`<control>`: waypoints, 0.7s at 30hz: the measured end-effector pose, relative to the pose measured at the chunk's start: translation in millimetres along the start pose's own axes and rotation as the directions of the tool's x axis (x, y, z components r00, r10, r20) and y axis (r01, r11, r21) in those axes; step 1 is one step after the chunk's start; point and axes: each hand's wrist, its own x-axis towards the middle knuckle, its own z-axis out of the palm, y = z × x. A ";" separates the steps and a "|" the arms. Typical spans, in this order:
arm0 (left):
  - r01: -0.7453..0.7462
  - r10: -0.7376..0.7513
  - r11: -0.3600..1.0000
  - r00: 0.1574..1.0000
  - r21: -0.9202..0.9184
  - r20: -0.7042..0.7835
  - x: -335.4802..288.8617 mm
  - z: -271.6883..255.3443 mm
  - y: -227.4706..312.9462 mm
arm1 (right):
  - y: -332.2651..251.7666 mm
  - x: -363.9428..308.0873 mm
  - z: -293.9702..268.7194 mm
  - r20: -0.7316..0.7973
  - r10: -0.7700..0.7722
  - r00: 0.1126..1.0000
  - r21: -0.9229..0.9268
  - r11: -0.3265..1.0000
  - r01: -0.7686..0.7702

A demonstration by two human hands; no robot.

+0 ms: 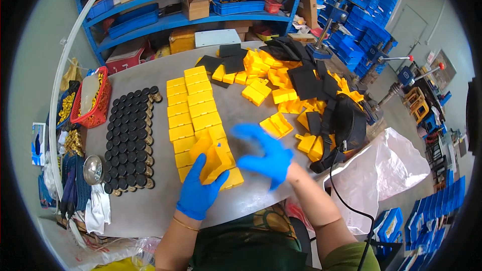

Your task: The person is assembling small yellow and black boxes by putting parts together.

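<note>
My left hand (198, 193), in a blue glove, is closed on a yellow box (215, 159) whose folded walls stand open. It holds the box over the near end of two rows of closed yellow boxes (201, 97). Just to the right hovers my right hand (266, 156), also blue-gloved and somewhat blurred, fingers apart with nothing in them. Beyond it lies a loose yellow box (276, 125). Farther back, a jumbled heap of yellow boxes (257, 64) is mixed with black flat pieces (305, 82).
Several rows of black-capped jars (128, 138) stand on the grey table (159, 206) at left. A red basket (92, 101) and a metal bowl (93, 169) sit at its left edge. At right are a black bag (350, 123), a cable (346, 201) and a clear plastic bag (386, 170).
</note>
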 end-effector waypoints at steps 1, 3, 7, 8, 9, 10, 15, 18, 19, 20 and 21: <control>-0.008 0.012 0.995 0.999 0.100 -0.036 -6.7 -4.3 -6.8 | 1.9 -0.8 -22.9 -0.157 0.116 0.981 -0.143 0.980 -0.139; -0.018 0.030 0.982 0.998 0.189 -0.063 -7.2 -6.1 -7.2 | 39.7 -2.3 -63.3 -0.503 0.156 0.850 -0.649 0.582 -0.491; 0.294 -0.397 0.346 0.907 -0.891 0.145 -10.0 -9.2 -1.7 | 107.1 -15.9 -110.3 -0.498 0.597 0.629 -0.774 0.021 -0.633; 0.257 -0.334 0.433 0.936 -0.864 0.110 -13.1 -11.3 -4.2 | 103.0 -20.0 -104.0 -0.538 0.475 0.696 -0.719 0.171 -0.673; 0.236 -0.335 0.440 0.938 -0.866 0.085 -12.8 -13.3 -2.7 | 98.1 -22.7 -95.2 -0.559 0.255 0.789 -0.705 0.355 -0.614; 0.278 -0.349 0.442 0.929 -0.853 0.122 -13.1 -15.3 0.3 | 82.1 -24.3 -81.5 -0.574 0.029 0.818 -0.689 0.522 -0.502; 0.272 -0.299 0.244 0.934 -0.931 0.194 -12.2 -24.8 9.3 | -49.8 -23.2 21.5 0.325 -0.450 0.832 -0.699 0.479 0.532; 0.253 -0.335 0.669 0.942 -0.699 0.021 -18.9 -26.3 12.9 | -41.3 -30.1 45.0 0.378 -0.593 0.710 -0.595 0.432 0.678; 0.244 -0.336 0.671 0.942 -0.700 0.005 -22.5 -29.2 15.5 | -41.8 -27.5 50.3 0.369 -0.627 0.686 -0.561 0.438 0.702; 0.222 -0.323 0.725 0.946 -0.652 -0.037 -25.7 -31.7 17.4 | -43.4 -23.9 50.8 0.375 -0.633 0.678 -0.551 0.435 0.712; 0.202 -0.307 0.774 0.949 -0.600 -0.077 -28.6 -33.5 19.3 | -47.0 -18.1 48.0 0.230 -0.624 0.747 -0.375 0.652 0.660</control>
